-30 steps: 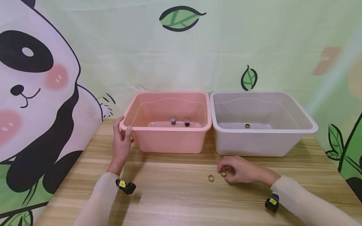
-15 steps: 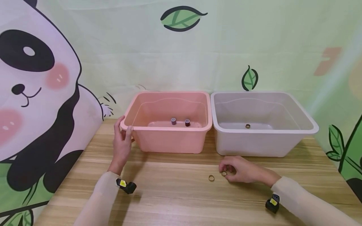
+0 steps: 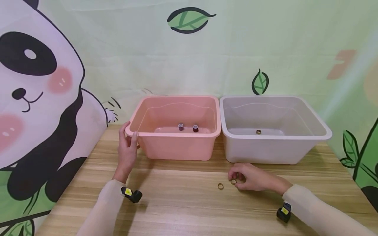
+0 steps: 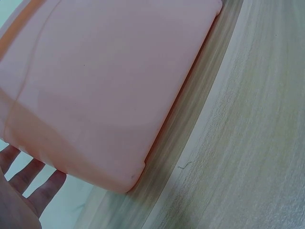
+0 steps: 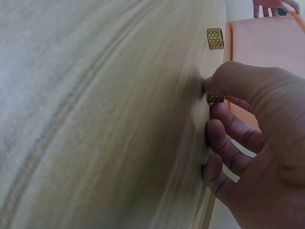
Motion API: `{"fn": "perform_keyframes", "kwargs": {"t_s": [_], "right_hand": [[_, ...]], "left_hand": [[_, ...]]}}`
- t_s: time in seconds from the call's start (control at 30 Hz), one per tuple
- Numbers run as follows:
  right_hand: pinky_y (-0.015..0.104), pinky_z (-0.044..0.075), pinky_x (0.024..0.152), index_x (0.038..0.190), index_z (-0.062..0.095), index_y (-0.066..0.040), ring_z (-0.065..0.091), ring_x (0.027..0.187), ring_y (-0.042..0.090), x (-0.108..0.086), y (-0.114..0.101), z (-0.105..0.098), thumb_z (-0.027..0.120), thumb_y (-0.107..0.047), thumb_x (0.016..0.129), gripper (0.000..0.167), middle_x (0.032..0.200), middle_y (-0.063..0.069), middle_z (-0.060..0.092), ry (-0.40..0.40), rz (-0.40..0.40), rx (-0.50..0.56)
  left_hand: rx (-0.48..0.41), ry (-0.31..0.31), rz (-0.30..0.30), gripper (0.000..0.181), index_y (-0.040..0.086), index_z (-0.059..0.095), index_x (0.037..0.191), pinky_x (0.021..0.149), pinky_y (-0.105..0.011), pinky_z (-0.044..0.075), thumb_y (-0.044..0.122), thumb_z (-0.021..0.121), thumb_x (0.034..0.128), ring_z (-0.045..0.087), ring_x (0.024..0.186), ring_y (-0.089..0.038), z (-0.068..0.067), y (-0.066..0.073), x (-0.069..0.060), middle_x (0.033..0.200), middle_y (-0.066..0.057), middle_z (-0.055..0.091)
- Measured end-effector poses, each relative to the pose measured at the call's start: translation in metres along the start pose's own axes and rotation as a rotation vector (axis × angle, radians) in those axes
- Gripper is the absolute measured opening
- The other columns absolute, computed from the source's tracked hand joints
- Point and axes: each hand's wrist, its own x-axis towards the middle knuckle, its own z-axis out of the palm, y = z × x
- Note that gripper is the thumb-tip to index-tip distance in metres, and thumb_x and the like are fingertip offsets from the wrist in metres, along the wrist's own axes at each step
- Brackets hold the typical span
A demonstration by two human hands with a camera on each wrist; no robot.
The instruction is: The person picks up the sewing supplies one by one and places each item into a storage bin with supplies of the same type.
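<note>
My left hand (image 3: 127, 154) grips the front left corner of a pink plastic bin (image 3: 177, 147), thumb at the rim and fingers along its side wall. In the left wrist view, several fingertips (image 4: 50, 188) touch that wall. On the wooden table, my right hand (image 3: 251, 177) pinches a gold-coloured ring (image 3: 233, 181) between thumb and index finger; the right wrist view shows its dotted surface (image 5: 216, 98) partly covered by the thumb. A second gold-coloured ring (image 3: 220, 186) stands on its edge just left of that hand.
Inside the pink bin are two small dark cylinders (image 3: 181, 127) with pale tops. A light grey bin (image 3: 262, 149) stands beside it on the right, holding one gold-coloured ring (image 3: 258, 131). Behind both bins hangs a printed cloth (image 3: 141, 49).
</note>
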Motion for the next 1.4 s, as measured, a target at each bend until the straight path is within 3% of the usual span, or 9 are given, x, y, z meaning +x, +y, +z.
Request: {"fn": "perform_keyframes", "kwargs": {"t_s": [0.27, 0.7, 1.0, 1.4], "right_hand": [[0.025, 0.054, 0.072, 0.100, 0.069, -0.017, 0.058, 0.083, 0.010, 0.001, -0.002, 0.000, 0.074, -0.002, 0.084, 0.022, 0.092, -0.005, 0.061, 0.011, -0.015, 0.003], [0.028, 0.057, 0.071, 0.101, 0.070, -0.015, 0.060, 0.083, 0.014, 0.001, -0.019, -0.012, 0.075, -0.001, 0.081, 0.025, 0.094, -0.006, 0.061, 0.022, -0.026, -0.009], [0.028, 0.057, 0.073, 0.103, 0.070, -0.014, 0.061, 0.083, 0.012, 0.001, -0.023, -0.018, 0.075, -0.004, 0.083, 0.023, 0.098, -0.006, 0.062, 0.027, -0.057, -0.030], [0.030, 0.055, 0.075, 0.107, 0.071, -0.018, 0.059, 0.087, 0.010, 0.000, -0.035, -0.039, 0.074, -0.007, 0.086, 0.024, 0.103, -0.010, 0.063, 0.045, -0.047, -0.060]], "left_hand": [[0.000, 0.004, 0.008, 0.055, 0.037, 0.025, 0.159, 0.098, -0.056, 0.053, 0.028, 0.048, 0.1101, 0.048, 0.139, -0.031, -0.001, 0.001, 0.001, 0.162, 0.001, 0.038], [0.016, 0.011, 0.013, 0.055, 0.037, 0.025, 0.159, 0.087, -0.026, 0.059, 0.031, 0.048, 0.1099, 0.050, 0.137, -0.030, -0.002, -0.002, 0.003, 0.161, 0.001, 0.039], [0.033, 0.018, -0.013, 0.054, 0.039, 0.026, 0.159, 0.090, -0.031, 0.059, 0.031, 0.048, 0.1099, 0.051, 0.136, -0.028, -0.001, -0.001, 0.002, 0.161, 0.000, 0.039], [0.030, 0.007, -0.009, 0.054, 0.040, 0.025, 0.159, 0.086, -0.022, 0.058, 0.030, 0.048, 0.1101, 0.052, 0.135, -0.027, -0.001, -0.001, 0.002, 0.161, 0.000, 0.040]]}}
